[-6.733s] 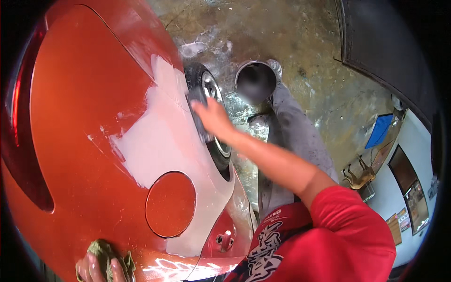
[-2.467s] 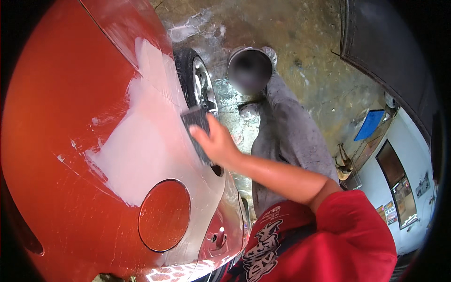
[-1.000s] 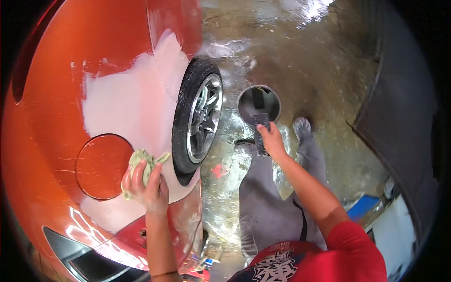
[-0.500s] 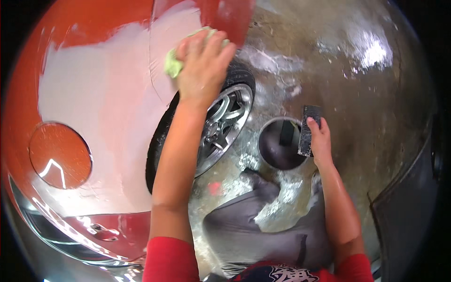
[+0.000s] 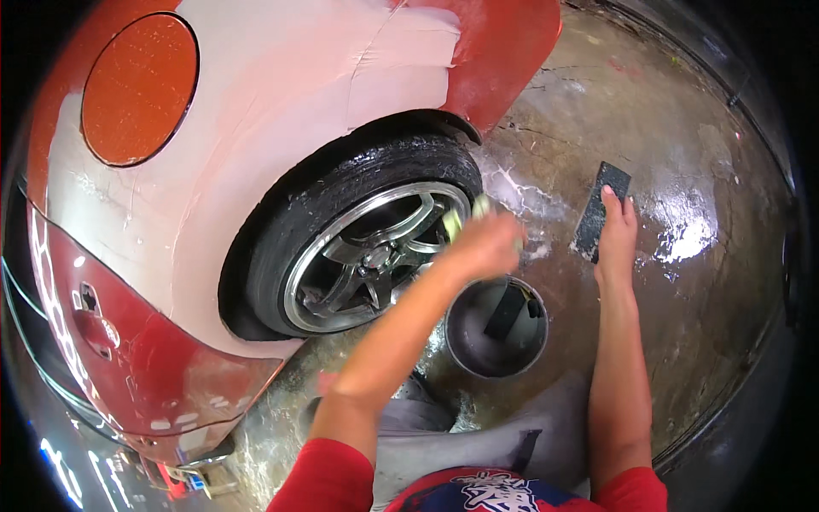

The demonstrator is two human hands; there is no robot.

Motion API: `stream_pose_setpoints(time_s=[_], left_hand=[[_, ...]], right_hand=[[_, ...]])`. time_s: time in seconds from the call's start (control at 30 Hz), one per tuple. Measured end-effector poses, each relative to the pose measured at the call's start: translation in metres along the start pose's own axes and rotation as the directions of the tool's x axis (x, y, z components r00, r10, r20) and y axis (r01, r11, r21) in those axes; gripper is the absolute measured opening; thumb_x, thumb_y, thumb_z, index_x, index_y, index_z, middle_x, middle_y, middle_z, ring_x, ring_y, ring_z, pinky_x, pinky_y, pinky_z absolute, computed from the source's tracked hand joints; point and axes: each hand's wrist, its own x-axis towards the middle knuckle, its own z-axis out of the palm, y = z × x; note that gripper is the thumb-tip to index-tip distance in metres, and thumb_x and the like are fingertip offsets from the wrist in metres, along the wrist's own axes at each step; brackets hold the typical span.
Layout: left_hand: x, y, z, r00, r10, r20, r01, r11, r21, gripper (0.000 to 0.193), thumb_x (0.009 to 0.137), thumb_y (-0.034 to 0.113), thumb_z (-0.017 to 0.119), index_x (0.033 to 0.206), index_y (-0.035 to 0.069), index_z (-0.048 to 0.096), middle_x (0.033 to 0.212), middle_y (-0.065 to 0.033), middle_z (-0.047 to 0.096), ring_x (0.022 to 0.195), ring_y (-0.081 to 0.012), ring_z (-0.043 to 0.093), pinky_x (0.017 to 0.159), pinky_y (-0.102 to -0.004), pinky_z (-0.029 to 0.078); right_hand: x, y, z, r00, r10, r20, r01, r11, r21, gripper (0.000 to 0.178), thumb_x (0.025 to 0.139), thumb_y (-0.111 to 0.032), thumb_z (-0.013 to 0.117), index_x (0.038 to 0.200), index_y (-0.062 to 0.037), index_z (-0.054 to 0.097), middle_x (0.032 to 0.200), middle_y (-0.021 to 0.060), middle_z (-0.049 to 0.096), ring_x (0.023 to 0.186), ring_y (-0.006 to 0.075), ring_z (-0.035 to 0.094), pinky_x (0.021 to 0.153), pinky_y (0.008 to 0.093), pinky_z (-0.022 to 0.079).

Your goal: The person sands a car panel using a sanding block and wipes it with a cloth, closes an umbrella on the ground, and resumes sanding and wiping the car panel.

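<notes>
My left hand (image 5: 488, 246), blurred by motion, is closed around a pale green cloth (image 5: 453, 225), much of it hidden in the fist. It hovers between the car's wheel (image 5: 375, 256) and a round dark bucket (image 5: 451, 343). Inside the bucket rests a dark rectangular block (image 5: 505, 312). On the right, my right hand (image 5: 618, 237) grips a long dark sanding block (image 5: 595, 218) by its side, held above the wet floor. The car panel (image 5: 281, 94) around the wheel arch is patched whitish-pink over red paint.
A round orange fuel flap (image 5: 141, 90) sits in the panel at upper left. Below it, the red bumper (image 5: 171, 358) curves toward me. Wet, shiny concrete floor (image 5: 657, 316) spreads to the right. My bent legs (image 5: 546, 435) are just below the bucket.
My left hand has come off the panel with the cloth, down and right to near the bucket. The right hand has shifted slightly right with the sanding block. My view has turned.
</notes>
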Motion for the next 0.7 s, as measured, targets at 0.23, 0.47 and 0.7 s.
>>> stream_pose_setpoints(time_s=[0.23, 0.47, 0.7], left_hand=[[-0.015, 0.01, 0.263, 0.905, 0.044, 0.422, -0.078, 0.995, 0.063, 0.027, 0.08, 0.024, 0.064, 0.105, 0.016, 0.074, 0.103, -0.0166, 0.067, 0.1, -0.0324, 0.064, 0.084, -0.0437, 0.052], [-0.084, -0.142, 0.451, 0.873, 0.023, 0.487, 0.307, 0.75, -0.586, 0.022, 0.084, 0.024, 0.06, 0.09, 0.007, 0.073, 0.082, -0.0147, 0.069, 0.075, -0.0272, 0.068, 0.068, -0.04, 0.055], [-0.045, -0.012, 0.216, 0.796, -0.087, 0.599, 0.596, 0.291, -0.749, 0.025, 0.094, 0.027, 0.054, 0.094, 0.006, 0.068, 0.082, -0.0077, 0.068, 0.073, -0.02, 0.067, 0.063, -0.0324, 0.056]], right_hand=[[-0.002, 0.018, -0.009, 0.998, 0.018, 0.062, 0.0, 0.962, -0.272, 0.032, 0.096, -0.031, 0.064, 0.105, -0.0013, 0.06, 0.086, 0.0004, 0.058, 0.077, 0.009, 0.05, 0.069, 0.0267, 0.041], [-0.031, 0.021, 0.041, 0.963, 0.146, 0.227, -0.117, 0.983, -0.138, 0.03, 0.096, -0.03, 0.063, 0.104, -0.0016, 0.061, 0.081, 0.0007, 0.058, 0.073, 0.0094, 0.049, 0.066, 0.027, 0.041], [0.019, 0.057, -0.008, 0.965, 0.224, 0.134, -0.187, 0.951, -0.245, 0.036, 0.093, -0.034, 0.063, 0.107, 0.0003, 0.062, 0.086, 0.0059, 0.063, 0.078, 0.0149, 0.057, 0.072, 0.0326, 0.046]])
